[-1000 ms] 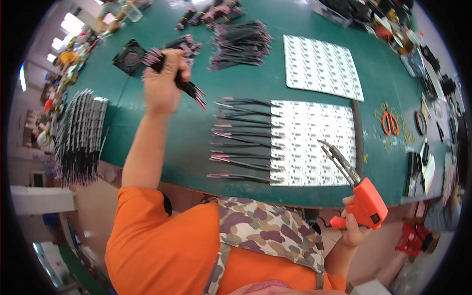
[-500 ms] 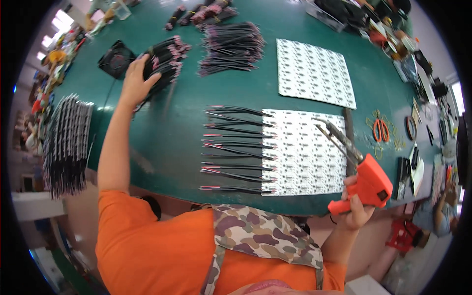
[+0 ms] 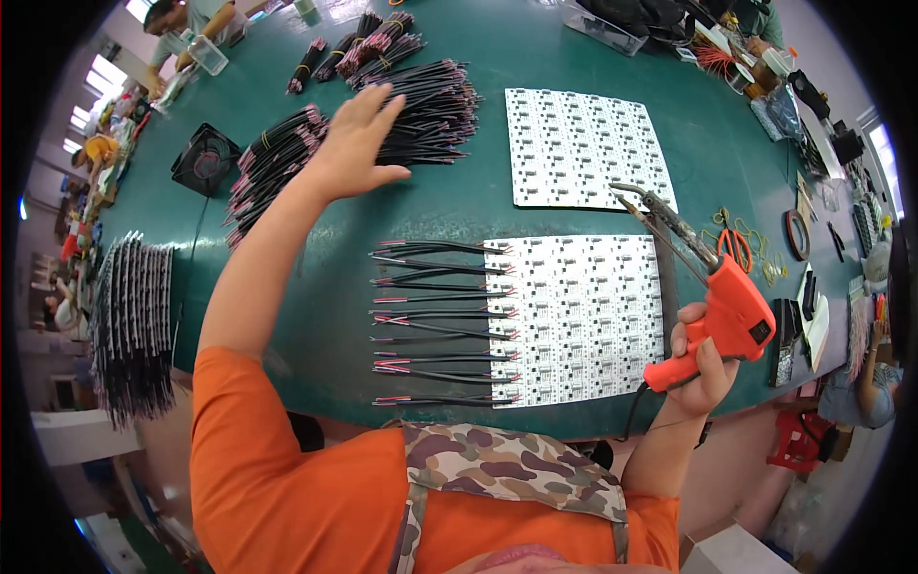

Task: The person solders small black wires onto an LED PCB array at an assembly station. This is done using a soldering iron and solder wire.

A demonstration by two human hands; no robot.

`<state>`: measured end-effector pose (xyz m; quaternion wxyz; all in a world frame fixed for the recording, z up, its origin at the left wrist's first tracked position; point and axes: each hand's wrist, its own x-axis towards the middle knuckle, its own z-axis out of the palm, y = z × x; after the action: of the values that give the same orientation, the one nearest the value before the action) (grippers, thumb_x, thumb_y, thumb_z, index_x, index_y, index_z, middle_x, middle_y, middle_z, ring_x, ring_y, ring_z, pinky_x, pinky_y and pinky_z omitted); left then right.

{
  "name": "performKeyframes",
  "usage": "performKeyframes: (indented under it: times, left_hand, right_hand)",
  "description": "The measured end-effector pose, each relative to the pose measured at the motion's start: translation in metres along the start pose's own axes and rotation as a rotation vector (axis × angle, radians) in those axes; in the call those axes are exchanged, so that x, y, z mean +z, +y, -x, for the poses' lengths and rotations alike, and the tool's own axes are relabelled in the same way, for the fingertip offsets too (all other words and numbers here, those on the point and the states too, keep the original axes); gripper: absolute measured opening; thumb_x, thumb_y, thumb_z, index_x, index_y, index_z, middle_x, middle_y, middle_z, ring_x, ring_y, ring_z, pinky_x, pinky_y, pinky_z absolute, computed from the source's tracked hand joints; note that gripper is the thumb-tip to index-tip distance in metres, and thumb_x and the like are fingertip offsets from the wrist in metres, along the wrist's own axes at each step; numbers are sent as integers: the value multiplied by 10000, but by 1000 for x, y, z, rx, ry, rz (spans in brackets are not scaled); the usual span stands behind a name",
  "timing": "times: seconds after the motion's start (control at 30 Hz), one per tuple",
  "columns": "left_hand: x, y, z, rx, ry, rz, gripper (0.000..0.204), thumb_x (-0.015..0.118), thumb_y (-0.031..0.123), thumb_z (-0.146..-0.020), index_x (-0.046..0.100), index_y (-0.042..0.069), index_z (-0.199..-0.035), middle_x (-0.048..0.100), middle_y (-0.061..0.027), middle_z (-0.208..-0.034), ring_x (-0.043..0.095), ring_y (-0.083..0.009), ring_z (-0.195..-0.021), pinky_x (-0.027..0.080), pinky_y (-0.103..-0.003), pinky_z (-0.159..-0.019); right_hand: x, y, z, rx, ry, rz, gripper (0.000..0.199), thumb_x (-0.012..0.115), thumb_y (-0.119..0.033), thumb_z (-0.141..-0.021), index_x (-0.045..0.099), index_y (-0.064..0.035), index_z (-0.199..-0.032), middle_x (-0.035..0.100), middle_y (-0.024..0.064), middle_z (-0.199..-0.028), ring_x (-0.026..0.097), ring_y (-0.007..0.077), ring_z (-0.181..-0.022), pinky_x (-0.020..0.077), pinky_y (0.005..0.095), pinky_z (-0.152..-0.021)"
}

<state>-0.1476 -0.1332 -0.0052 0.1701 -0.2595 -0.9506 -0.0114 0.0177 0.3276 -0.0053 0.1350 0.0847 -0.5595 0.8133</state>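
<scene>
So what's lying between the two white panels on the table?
In the head view, only bare green table separates the far white panel from the near white panel; the soldering gun's tip hovers nearby.

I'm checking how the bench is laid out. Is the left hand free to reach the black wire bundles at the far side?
Probably yes: the left hand is open, empty and hovers right over the black wire bundles, nothing between them.

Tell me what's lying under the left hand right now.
The open left hand hovers over bundles of black wires with red tips, lying on the green table. Palm and fingers cover part of the pile, so what lies directly beneath cannot be seen.
</scene>
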Motion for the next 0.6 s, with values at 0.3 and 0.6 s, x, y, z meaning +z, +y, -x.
performKeyframes:
  times: [0.3, 0.6]
  left_hand:
    - [25, 5, -23, 14, -131, -10, 547, 709, 147, -794, 492, 36, -1284, 561, -136, -1079, 547, -339, -1026, 454, -429, -907]
    - [25, 32, -25, -7, -100, -148, 121, 512, 46, -833, 578, 42, -935, 574, -128, -995, 588, -319, -959, 524, -413, -785]
  right_hand:
    - [-6, 5, -1, 30, 65, -53, 564, 650, -124, -824, 438, 88, -1301, 626, 239, -1038, 580, 145, -677, 482, 227, -580]
    - [-3, 5, 2, 31, 57, -40, 557, 641, -99, -818, 440, 76, -1307, 636, 236, -1043, 584, 145, -683, 492, 233, -593]
